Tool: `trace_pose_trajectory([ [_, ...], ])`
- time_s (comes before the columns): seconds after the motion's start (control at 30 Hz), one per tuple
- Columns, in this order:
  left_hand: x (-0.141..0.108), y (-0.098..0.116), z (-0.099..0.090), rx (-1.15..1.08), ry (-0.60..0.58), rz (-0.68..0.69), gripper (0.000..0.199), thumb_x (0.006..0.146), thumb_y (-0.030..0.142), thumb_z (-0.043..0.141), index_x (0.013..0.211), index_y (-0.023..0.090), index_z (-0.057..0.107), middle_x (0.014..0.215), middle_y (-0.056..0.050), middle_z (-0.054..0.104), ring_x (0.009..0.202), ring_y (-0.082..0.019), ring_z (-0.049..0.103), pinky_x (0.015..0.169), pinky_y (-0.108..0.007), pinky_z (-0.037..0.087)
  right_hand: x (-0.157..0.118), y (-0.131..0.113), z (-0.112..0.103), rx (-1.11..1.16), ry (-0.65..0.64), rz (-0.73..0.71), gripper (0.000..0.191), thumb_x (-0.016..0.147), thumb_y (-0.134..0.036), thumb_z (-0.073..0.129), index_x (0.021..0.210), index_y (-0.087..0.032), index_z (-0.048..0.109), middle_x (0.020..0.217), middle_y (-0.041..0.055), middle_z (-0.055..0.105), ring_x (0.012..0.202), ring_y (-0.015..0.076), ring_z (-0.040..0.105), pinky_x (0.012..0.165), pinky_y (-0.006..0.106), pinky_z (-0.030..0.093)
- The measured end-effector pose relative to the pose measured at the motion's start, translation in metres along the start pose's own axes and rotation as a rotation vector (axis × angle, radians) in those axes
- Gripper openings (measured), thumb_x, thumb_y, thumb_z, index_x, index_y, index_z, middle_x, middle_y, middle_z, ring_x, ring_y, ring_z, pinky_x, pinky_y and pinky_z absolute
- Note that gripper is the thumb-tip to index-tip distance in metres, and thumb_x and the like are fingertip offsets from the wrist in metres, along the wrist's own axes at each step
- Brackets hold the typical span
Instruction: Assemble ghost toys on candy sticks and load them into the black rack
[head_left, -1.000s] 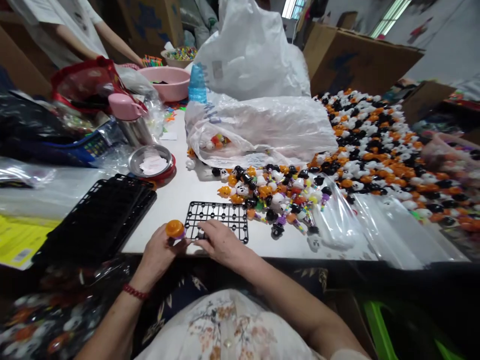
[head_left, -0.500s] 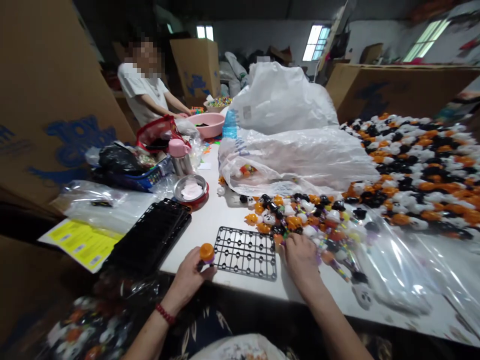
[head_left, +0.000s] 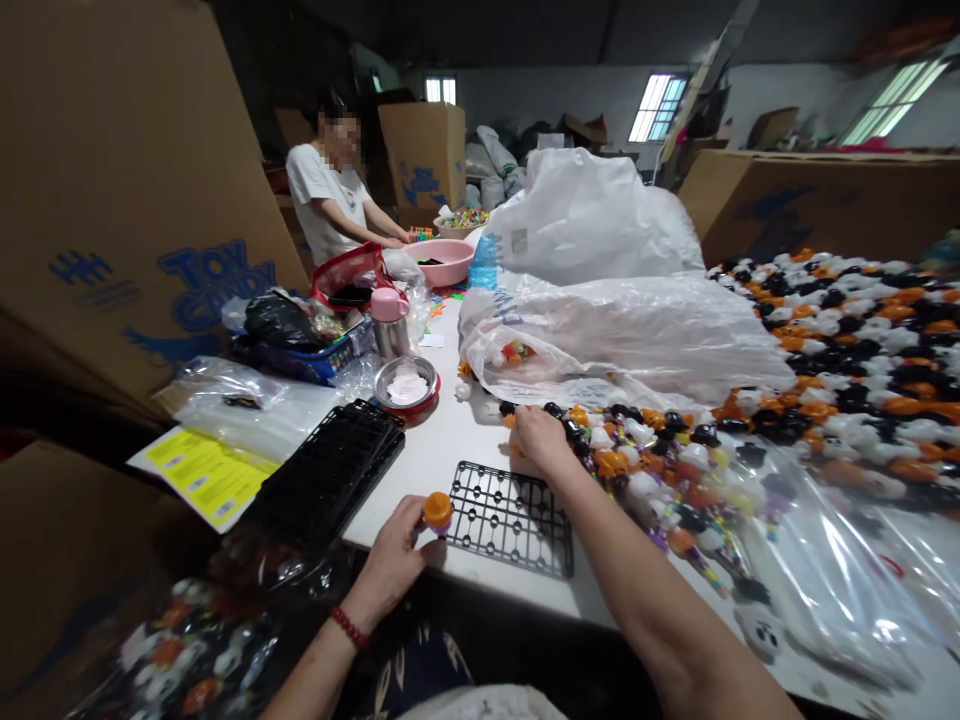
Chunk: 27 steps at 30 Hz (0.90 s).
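At the table's front edge my left hand (head_left: 397, 548) is closed on an orange-topped toy (head_left: 437, 511), at the left side of a black grid tray (head_left: 510, 519). The tray lies flat on the white table (head_left: 442, 437). My right hand (head_left: 538, 437) reaches past the tray's far edge to the left end of a pile of small orange, black and white toys (head_left: 630, 450). Its fingers are bent down at an orange piece, and what they hold, if anything, is hidden.
Stacked black trays (head_left: 330, 470), a metal bowl (head_left: 407, 386) and a pink-lidded flask (head_left: 389, 325) stand left. Large plastic bags (head_left: 615, 330) lie behind the pile. Clear bags (head_left: 832, 570) lie right. A person in white (head_left: 322, 200) works beside a pink basin (head_left: 442, 263).
My right hand has moved left and away from me, from the tray's right side to the pile's left end. My left hand still holds the orange-topped toy. The view has shifted slightly.
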<state>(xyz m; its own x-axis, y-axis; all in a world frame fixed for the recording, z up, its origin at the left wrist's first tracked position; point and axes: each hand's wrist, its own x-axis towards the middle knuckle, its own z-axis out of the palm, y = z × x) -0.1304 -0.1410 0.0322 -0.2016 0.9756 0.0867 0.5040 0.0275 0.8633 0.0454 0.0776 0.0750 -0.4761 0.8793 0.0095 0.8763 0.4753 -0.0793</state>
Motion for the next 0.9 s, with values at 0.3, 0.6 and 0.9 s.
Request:
trace_pose_trajectory([
  [0.3,-0.059,-0.005,0.021,-0.005,0.01,0.102,0.006,0.089,0.028,0.056,0.086,0.025,0.06,0.088,-0.004,0.06,0.083,-0.02,0.059,0.077,-0.035,0.049,0.002,0.004,-0.003,0.112,0.081,0.002,0.03,0.091,-0.019,0.05,0.12,-0.02,0.059,0.105,0.0124,0.069,0.094,0.0231,0.065,0.078,0.029,0.044],
  [0.6,-0.031,0.053,0.072,-0.868,-0.287,-0.325,0.062,0.093,0.057,0.049,0.143,0.023,0.033,0.088,-0.004,0.063,0.063,-0.01,0.054,0.059,-0.023,0.04,-0.147,-0.001,0.004,1.336,-0.1,0.04,0.03,0.082,-0.037,0.065,0.106,-0.02,0.061,0.087,0.0006,0.066,0.078,0.0171,0.06,0.072,0.028,0.048],
  [0.9,-0.02,0.065,0.097,-1.102,-0.285,-0.438,0.03,0.09,0.045,0.061,0.088,0.017,0.052,0.078,0.002,0.053,0.061,-0.005,0.047,0.058,-0.018,0.038,-0.211,0.014,-0.007,1.035,0.058,0.058,0.032,0.093,-0.033,0.055,0.122,-0.021,0.051,0.102,0.005,0.062,0.085,0.0172,0.058,0.079,0.031,0.049],
])
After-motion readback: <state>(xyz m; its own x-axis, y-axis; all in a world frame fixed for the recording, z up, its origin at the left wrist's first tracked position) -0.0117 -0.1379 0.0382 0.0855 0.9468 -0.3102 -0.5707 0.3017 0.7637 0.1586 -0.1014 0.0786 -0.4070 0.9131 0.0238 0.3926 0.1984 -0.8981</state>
